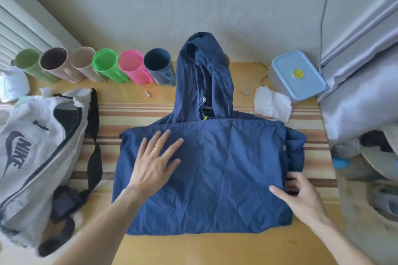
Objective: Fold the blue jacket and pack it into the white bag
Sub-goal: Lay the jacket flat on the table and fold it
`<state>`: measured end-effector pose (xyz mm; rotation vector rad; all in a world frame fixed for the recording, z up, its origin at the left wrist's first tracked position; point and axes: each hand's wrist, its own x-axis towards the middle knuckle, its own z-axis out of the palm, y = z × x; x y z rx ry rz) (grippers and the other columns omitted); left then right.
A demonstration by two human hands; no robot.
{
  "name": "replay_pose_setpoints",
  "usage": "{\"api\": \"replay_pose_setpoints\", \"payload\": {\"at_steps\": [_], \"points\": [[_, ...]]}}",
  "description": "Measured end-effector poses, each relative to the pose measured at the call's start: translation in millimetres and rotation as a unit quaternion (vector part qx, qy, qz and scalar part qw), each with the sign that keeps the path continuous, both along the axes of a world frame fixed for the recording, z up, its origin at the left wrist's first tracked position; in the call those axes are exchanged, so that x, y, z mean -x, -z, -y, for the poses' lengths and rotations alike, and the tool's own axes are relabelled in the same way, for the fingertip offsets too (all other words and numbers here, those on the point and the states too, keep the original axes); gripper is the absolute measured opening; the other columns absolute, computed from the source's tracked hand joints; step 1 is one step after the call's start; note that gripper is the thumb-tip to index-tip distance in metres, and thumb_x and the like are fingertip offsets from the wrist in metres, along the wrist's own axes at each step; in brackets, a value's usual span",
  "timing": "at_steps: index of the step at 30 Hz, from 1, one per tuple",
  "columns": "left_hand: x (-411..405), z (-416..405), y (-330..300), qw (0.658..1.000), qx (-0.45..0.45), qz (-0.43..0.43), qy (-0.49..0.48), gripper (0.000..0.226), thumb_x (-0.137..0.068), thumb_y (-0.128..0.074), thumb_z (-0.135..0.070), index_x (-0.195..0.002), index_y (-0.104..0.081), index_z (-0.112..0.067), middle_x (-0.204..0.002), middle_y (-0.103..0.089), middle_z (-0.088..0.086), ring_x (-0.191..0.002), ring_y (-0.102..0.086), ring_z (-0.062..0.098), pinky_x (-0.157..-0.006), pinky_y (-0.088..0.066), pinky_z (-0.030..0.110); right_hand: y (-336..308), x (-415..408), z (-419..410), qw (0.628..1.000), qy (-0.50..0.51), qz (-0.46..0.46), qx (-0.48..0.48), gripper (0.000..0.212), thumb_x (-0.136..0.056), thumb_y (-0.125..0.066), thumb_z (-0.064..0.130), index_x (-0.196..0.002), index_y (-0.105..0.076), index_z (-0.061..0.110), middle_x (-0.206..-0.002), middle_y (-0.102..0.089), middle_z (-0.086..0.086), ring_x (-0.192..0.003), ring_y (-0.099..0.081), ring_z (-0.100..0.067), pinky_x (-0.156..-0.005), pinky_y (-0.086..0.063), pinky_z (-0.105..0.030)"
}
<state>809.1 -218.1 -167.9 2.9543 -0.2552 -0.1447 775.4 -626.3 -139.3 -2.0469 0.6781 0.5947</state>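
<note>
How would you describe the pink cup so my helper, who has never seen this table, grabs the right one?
Find the blue hooded jacket spread on the wooden table. A row of plastic cups lies along the wall to its left. The pink cup is second from the jacket, between a dark blue cup and a bright green cup.

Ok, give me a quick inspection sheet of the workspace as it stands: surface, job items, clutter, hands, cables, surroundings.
Surface: wooden table with striped mat, mostly covered.
Job's things: blue hooded jacket lying flat, partly folded, hood extended away from the person; white fabric bag with black strap to its left, not yet packed.
Clutter: six coloured plastic cups lying on their sides in a row; light blue lidded box; crumpled white tissue.
Hands: left hand flat on the jacket; right hand gripping the jacket's right edge.
Cables: thin black cable beside the box; grey cord on the wall.
Surroundings: grey curtain on the right.
</note>
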Motion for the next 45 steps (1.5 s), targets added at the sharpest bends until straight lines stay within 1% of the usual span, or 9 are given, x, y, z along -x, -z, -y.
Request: {"api": "replay_pose_setpoints", "payload": {"at_steps": [7,12,17,27,34,37,40,43,45], "points": [[-6.2,11.9,21.9,0.991,-0.052,-0.122,-0.015,0.063,-0.102,-0.022,-0.065,-0.161,-0.008,-0.048,-0.174,0.001,0.001,-0.16,-0.002,0.029,-0.126,-0.016,0.056,0.3,-23.1,26.5,0.974,0.202,0.044,0.095,0.012,-0.089,-0.071,0.003,-0.098,-0.071,0.011,-0.105,-0.074,-0.02,-0.074,-0.065,-0.031,-0.07,-0.051,-0.036],[4.8,33.6,19.9,0.995,-0.053,-0.069,0.051,0.06,-0.105,-0.026,-0.061,-0.162,-0.012,-0.045,-0.174,-0.005,0.003,-0.16,-0.003,0.03,-0.126,-0.016,0.057,-19.2,-33.1,-49.8,0.882,-0.166,0.352,0.264,0.04,-0.098,-0.057,0.03,-0.132,-0.062,0.009,-0.134,-0.06,-0.019,-0.127,-0.053,-0.04,-0.108,-0.038,-0.05],[3.6,39.4,30.3,0.992,-0.062,-0.063,0.092,0.062,-0.105,-0.028,-0.061,-0.161,-0.007,-0.047,-0.174,-0.002,0.0,-0.16,-0.001,0.03,-0.124,-0.017,0.061,40.9,-56.0,-79.4,0.816,-0.411,0.222,0.339,0.078,-0.094,-0.034,0.075,-0.16,-0.024,0.035,-0.172,-0.008,-0.011,-0.158,-0.003,-0.04,-0.123,-0.011,-0.065],[-13.5,37.8,18.0,0.998,-0.032,-0.012,0.06,0.062,-0.104,-0.033,-0.062,-0.161,-0.016,-0.045,-0.174,-0.007,0.003,-0.16,-0.002,0.034,-0.125,-0.013,0.062,-33.5,-191.1,-149.1,0.922,-0.134,0.345,0.11,0.077,-0.088,-0.064,0.059,-0.144,-0.042,0.011,-0.146,-0.05,-0.007,-0.136,-0.046,-0.025,-0.111,-0.039,-0.036],[-46.1,50.7,17.5,0.994,-0.018,-0.08,0.068,0.061,-0.104,-0.025,-0.058,-0.162,-0.015,-0.041,-0.173,0.0,0.003,-0.16,-0.006,0.027,-0.129,-0.01,0.048,-67.1,-279.8,-197.6,0.89,-0.179,0.391,0.15,0.055,-0.09,-0.071,0.022,-0.14,-0.051,0.013,-0.121,-0.069,-0.006,-0.11,-0.065,-0.025,-0.093,-0.052,-0.035],[-39.9,58.2,-7.3,0.987,0.152,-0.034,-0.025,0.051,-0.107,-0.037,-0.047,-0.155,-0.042,-0.033,-0.17,-0.027,0.001,-0.156,-0.024,0.018,-0.126,-0.022,0.037,-88.2,-257.4,-189.7,0.844,-0.165,0.494,0.129,0.03,-0.091,-0.066,0.014,-0.12,-0.069,0.011,-0.108,-0.074,-0.004,-0.098,-0.068,-0.024,-0.089,-0.052,-0.029],[-20.0,64.9,-45.9,0.865,0.43,-0.066,-0.249,0.036,-0.108,-0.043,-0.043,-0.132,-0.065,-0.03,-0.138,-0.064,-0.011,-0.129,-0.056,0.003,-0.112,-0.043,0.033,-109.0,-178.0,-167.6,0.786,-0.185,0.584,0.082,0.008,-0.085,-0.069,0.003,-0.092,-0.072,0.005,-0.088,-0.07,-0.004,-0.083,-0.06,-0.023,-0.08,-0.042,-0.022],[2.7,59.5,-70.5,0.588,0.658,-0.151,-0.446,0.055,-0.105,-0.039,-0.055,-0.125,-0.071,-0.015,-0.116,-0.077,0.008,-0.104,-0.074,0.022,-0.102,-0.051,0.042,-91.6,-64.6,-138.8,0.781,-0.305,0.542,0.052,0.009,-0.08,-0.068,-0.005,-0.079,-0.069,0.004,-0.085,-0.066,-0.004,-0.084,-0.057,-0.025,-0.081,-0.045,-0.032],[20.0,50.6,-74.0,0.481,0.694,-0.18,-0.505,0.069,-0.099,-0.039,-0.066,-0.123,-0.072,-0.011,-0.113,-0.076,0.015,-0.1,-0.072,0.032,-0.097,-0.054,0.045,-54.9,0.4,-115.2,0.77,-0.403,0.487,0.087,0.015,-0.077,-0.071,-0.003,-0.082,-0.069,0.011,-0.089,-0.065,0.0,-0.091,-0.057,-0.024,-0.081,-0.047,-0.033]]}}
